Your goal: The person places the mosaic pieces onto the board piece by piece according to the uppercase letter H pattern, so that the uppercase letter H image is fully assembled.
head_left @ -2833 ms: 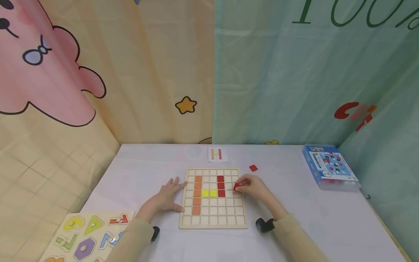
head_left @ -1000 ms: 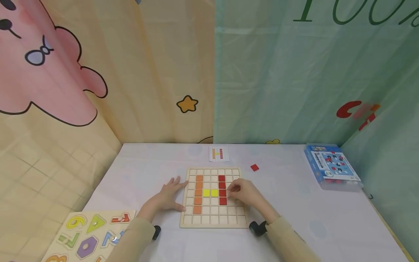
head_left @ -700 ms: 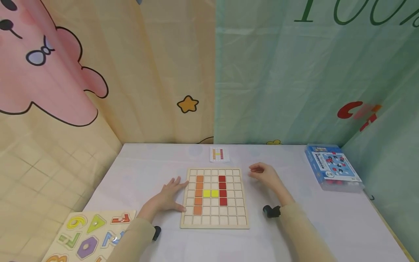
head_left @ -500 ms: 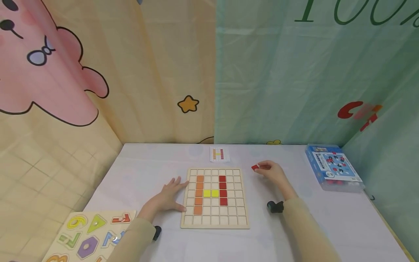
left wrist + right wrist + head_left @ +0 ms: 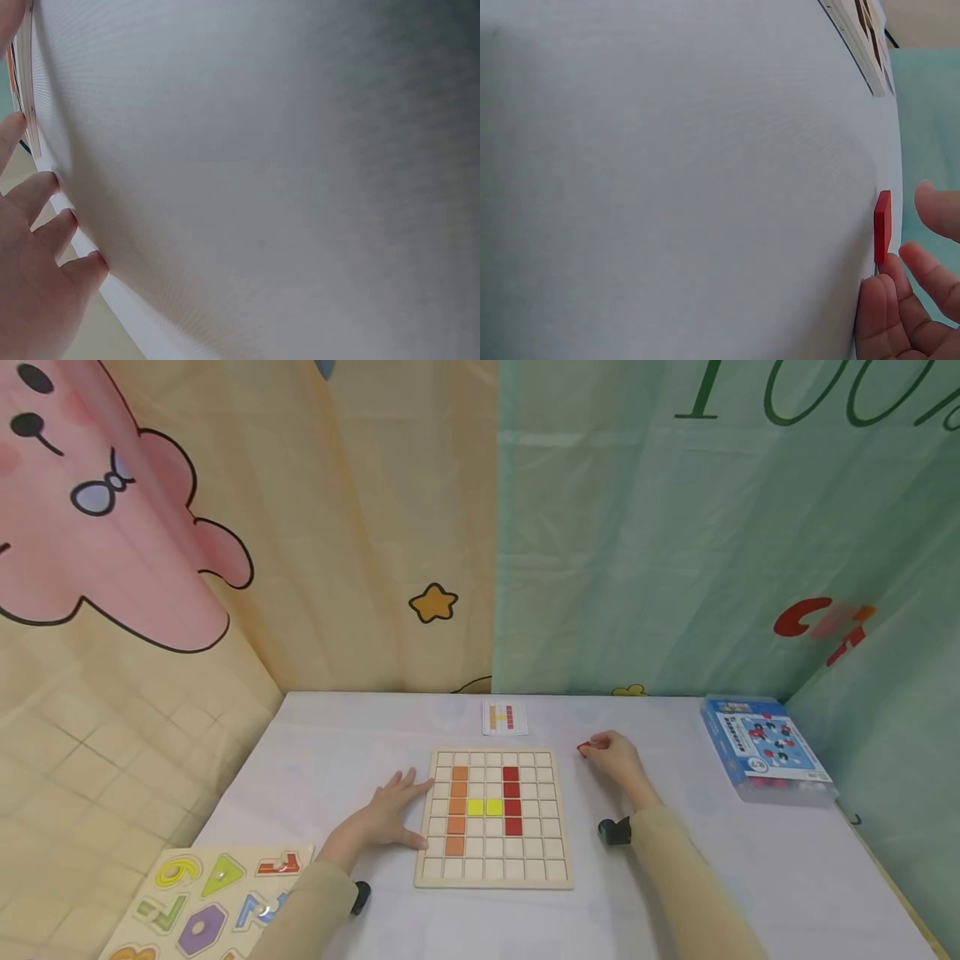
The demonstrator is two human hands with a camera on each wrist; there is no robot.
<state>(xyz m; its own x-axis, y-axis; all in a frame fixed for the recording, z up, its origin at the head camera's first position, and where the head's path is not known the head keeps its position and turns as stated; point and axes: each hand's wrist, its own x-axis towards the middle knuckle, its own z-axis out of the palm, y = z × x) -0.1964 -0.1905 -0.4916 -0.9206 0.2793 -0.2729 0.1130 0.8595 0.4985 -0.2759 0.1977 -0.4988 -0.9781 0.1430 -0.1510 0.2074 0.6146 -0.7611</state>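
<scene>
My left hand [image 5: 386,814] spreads its fingers along the left edge of a wooden grid board [image 5: 495,883], thumb and index finger touching its rim. On the board, orange tiles [image 5: 457,807] form one column and red tiles [image 5: 512,802] another, with two yellow tiles [image 5: 483,807] between them. Beyond the board's upper right, my right hand [image 5: 617,760] is at a loose red tile [image 5: 883,225]. In the right wrist view fingertips meet the tile's near end, while a gap shows between thumb and tile. The hand covers part of the tile in the head view.
A small pattern card [image 5: 504,718] lies behind the board. A blue boxed set [image 5: 768,747] stands at the table's back right. At front left lies a shape-and-number puzzle board [image 5: 150,893], partly under the left sleeve. Curtains [image 5: 375,527] hang behind the table.
My right hand set a fourth red tile in the red column, released it, then moved up and right to the loose red tile. My left hand stays at the board's edge.
</scene>
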